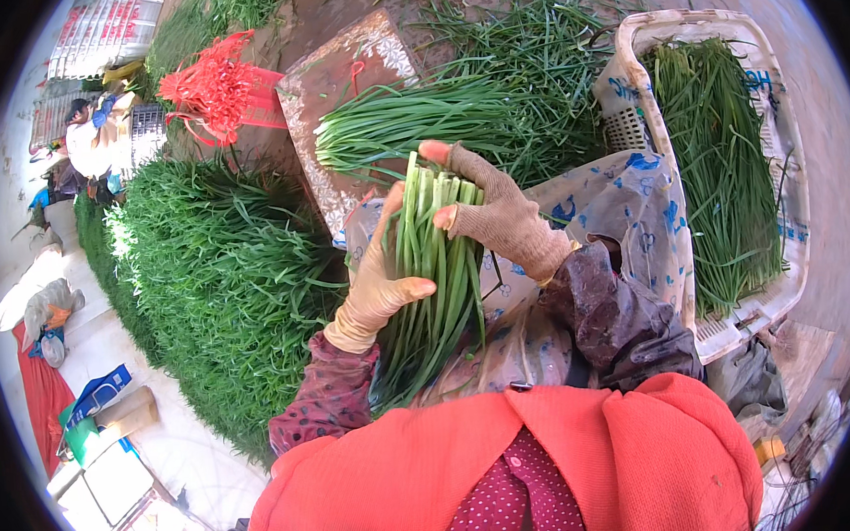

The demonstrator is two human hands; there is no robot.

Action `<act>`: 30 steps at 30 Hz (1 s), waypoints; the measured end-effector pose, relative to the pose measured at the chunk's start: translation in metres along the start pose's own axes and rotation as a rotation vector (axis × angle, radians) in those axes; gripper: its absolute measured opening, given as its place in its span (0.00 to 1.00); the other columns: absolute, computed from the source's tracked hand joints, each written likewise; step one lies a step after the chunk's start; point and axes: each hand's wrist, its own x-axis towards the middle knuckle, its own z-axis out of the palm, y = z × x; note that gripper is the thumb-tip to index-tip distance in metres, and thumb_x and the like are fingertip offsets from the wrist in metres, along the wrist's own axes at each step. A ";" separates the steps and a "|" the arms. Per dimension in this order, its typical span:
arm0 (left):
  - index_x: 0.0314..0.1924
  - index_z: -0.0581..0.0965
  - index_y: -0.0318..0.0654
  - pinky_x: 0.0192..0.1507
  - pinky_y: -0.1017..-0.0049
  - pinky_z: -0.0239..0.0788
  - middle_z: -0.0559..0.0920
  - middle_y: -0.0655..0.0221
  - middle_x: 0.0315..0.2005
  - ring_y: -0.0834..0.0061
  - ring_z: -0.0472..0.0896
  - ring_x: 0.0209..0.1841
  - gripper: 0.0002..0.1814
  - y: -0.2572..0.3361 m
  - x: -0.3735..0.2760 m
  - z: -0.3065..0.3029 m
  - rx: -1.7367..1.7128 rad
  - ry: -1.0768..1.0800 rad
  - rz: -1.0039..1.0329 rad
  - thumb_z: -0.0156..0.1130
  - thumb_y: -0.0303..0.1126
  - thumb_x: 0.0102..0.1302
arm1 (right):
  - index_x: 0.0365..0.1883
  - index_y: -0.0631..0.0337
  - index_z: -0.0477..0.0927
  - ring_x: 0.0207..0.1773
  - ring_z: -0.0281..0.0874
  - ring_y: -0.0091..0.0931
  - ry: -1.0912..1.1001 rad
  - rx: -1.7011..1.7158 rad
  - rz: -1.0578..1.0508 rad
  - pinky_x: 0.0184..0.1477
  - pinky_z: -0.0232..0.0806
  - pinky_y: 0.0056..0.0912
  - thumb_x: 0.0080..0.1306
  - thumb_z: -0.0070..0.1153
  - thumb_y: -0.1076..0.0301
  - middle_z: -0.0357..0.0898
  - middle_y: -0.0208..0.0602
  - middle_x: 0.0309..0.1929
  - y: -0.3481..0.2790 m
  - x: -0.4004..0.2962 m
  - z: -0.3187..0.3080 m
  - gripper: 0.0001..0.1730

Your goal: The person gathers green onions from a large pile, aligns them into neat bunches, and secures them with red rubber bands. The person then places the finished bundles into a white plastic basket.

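Note:
My left hand (383, 286), in a thin pale glove, holds a bunch of green Chinese chives (436, 265) over my lap, its cut stems pointing up and away from me. At the right side of the stems is my right hand (505, 207) in a fingertip-less knit glove, thumb and index finger spread near the stem ends; whether it grips any is hard to tell. Just beyond, another bunch of chives (403, 126) lies on a worn board with a floral edge (308, 106). Red ties (217, 89) are heaped at the board's left.
A white plastic crate (647, 95) holding chives stands at my right. Loose green leaves (543, 36) lie beyond the board. A large pile of chives (215, 255) fills the left. Farther left, another person (90, 135) is among baskets.

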 end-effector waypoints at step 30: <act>0.75 0.52 0.30 0.71 0.64 0.55 0.63 0.40 0.69 0.43 0.64 0.70 0.49 -0.022 -0.007 -0.010 1.116 -0.194 0.352 0.57 0.58 0.70 | 0.46 0.59 0.80 0.41 0.74 0.17 0.058 -0.223 0.144 0.45 0.69 0.23 0.59 0.68 0.69 0.77 0.25 0.39 -0.013 -0.013 0.011 0.17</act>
